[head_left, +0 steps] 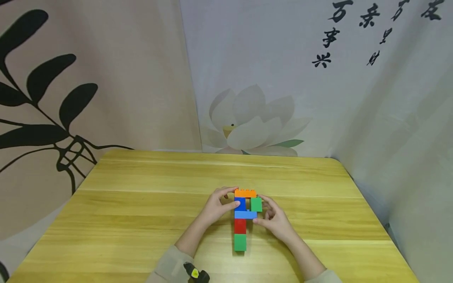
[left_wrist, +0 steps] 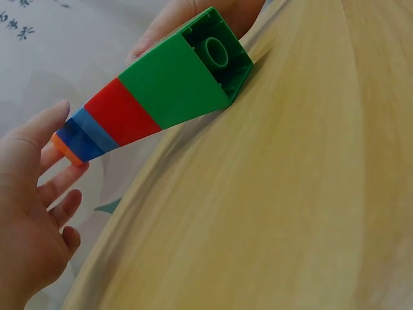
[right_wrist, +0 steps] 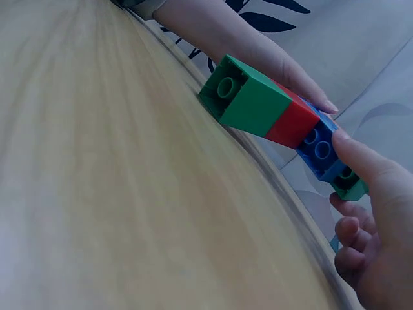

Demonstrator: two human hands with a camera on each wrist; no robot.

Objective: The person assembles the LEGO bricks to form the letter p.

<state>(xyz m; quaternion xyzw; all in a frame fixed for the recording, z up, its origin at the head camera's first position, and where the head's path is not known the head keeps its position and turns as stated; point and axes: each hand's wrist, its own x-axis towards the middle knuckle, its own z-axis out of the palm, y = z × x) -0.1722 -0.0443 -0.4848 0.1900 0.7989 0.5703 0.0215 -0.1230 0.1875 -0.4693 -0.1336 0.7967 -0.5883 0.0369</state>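
Observation:
Stacked toy building bricks form a P-like shape between my two hands over the table. At its far end is an orange brick (head_left: 245,193), then a dark blue brick (head_left: 242,204) beside a green brick (head_left: 256,204). A long light blue brick (head_left: 243,215), a red brick (head_left: 240,226) and another green brick (left_wrist: 171,84), its hollow underside showing, follow toward me. My left hand (head_left: 215,206) pinches the orange and dark blue end, thumb on the blue side. My right hand (head_left: 277,222) grips the right side, its thumb at the light blue brick's end and index finger at the upper green brick.
The wooden table (head_left: 141,220) spreads around both hands, with rounded far corners. Behind it hang curtains (head_left: 141,78) printed with dark leaves, a pale lotus flower and black characters. A black and yellow device (head_left: 196,273) sits by the left sleeve.

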